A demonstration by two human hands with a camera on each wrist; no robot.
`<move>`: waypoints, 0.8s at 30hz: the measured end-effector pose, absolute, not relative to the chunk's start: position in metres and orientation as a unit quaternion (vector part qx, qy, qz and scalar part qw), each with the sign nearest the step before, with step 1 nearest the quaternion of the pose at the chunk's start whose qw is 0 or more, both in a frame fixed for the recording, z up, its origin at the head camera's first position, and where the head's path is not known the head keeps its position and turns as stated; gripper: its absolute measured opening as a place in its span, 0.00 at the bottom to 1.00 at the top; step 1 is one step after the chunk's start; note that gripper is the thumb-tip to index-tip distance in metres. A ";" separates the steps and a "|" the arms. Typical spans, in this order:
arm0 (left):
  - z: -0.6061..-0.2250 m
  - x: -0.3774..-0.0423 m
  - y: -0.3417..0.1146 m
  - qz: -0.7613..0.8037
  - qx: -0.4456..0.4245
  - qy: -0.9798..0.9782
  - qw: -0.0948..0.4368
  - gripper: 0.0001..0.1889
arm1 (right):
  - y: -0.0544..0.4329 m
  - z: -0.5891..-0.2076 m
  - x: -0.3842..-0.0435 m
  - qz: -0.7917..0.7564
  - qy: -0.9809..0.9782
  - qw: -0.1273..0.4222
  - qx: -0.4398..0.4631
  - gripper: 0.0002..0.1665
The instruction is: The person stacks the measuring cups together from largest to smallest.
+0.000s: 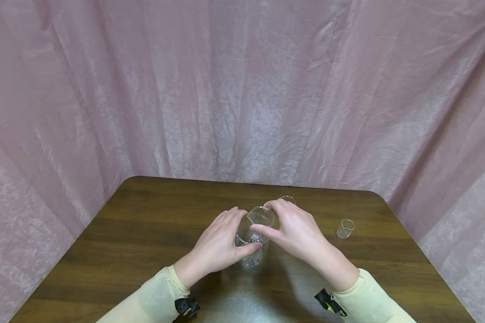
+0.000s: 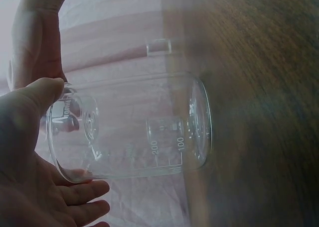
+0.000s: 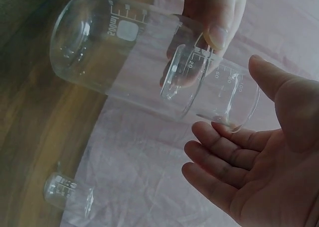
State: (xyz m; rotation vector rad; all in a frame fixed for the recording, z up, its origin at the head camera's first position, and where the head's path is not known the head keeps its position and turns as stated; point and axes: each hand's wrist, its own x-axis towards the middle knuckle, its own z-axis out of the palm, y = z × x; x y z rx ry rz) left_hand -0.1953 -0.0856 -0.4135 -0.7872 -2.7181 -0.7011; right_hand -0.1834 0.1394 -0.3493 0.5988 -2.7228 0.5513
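Note:
My left hand (image 1: 218,242) grips a large clear glass beaker (image 1: 249,261) near its rim, thumb on the near side and fingers round the far side. The beaker stands upright, with white graduations and a 500 ml mark in the right wrist view. A smaller graduated beaker (image 3: 232,90) sits partway inside its mouth, its base well above the large beaker's bottom. My right hand (image 1: 297,229) holds this smaller beaker by its upper part, between thumb (image 3: 269,77) and fingers (image 3: 219,147).
A small glass beaker (image 1: 345,229) stands on the brown wooden table (image 1: 153,215) to the right. Another beaker (image 1: 288,198) shows partly behind my right hand. Pink curtains (image 1: 242,89) hang behind the table and along its sides.

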 end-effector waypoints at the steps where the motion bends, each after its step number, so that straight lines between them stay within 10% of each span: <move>1: -0.414 -0.195 -0.086 -0.239 -0.269 -0.926 0.113 0.48 | 0.139 -0.350 -0.184 0.191 -0.948 0.149 0.208 0.35; 24: -0.413 -0.195 -0.086 -0.252 -0.267 -0.923 0.112 0.46 | 0.138 -0.358 -0.188 0.188 -0.950 0.136 0.208 0.34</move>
